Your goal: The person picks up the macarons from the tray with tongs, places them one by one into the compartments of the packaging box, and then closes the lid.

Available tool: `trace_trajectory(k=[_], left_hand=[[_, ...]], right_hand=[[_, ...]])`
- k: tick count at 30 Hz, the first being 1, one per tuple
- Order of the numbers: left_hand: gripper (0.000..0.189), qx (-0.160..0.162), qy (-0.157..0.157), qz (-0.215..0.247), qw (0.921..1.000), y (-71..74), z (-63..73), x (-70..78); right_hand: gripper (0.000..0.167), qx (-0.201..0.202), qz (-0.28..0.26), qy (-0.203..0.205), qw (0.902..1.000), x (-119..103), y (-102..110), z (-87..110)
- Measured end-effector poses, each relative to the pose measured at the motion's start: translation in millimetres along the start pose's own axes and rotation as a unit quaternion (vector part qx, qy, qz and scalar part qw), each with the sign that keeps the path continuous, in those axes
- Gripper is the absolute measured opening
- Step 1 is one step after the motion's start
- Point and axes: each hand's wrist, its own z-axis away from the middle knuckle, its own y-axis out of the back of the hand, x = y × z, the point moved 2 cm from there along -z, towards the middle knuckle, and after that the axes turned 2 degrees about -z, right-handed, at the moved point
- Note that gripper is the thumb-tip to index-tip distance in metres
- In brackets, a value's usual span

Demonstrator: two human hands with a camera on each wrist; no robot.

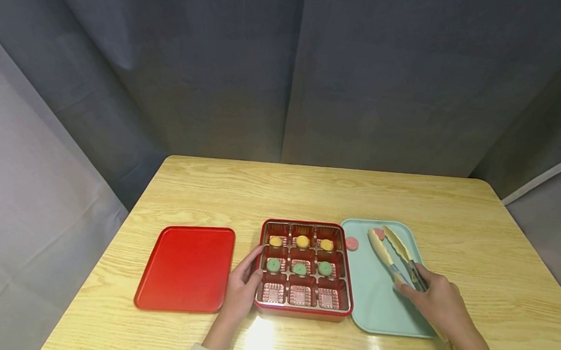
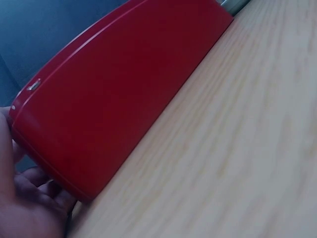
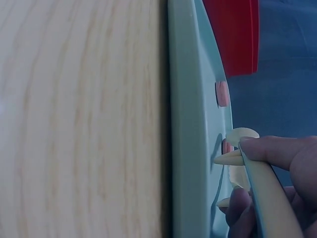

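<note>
My right hand (image 1: 440,298) grips a pair of tongs (image 1: 394,256) with cream scalloped tips. The tongs' arms stand apart over the pale green tray (image 1: 387,308), their tips on either side of a pink round cookie-like piece (image 1: 379,233). Another pink piece (image 1: 351,243) lies near the tray's upper left corner. My left hand (image 1: 240,289) holds the left side of a red box (image 1: 304,314), also seen in the left wrist view. Its divided insert holds three yellow pieces (image 1: 303,241) in the back row and three green pieces (image 1: 300,269) in the middle row; the front row's compartments are bare.
A red square lid or tray (image 1: 186,271) lies flat to the left of the box. All of it rests on a light wooden table (image 1: 244,191). Dark curtains (image 1: 277,82) hang behind the table. The box's right side stands close against the green tray.
</note>
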Motion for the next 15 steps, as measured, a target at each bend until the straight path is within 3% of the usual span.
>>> trace_trajectory(k=[15], left_hand=[[0.053,0.003,-0.007,-0.001,1.0,-0.3,0.1,1.0]], right_hand=[[0.092,-0.008,0.0,-0.005,1.0,1.5,-1.2,-0.6]])
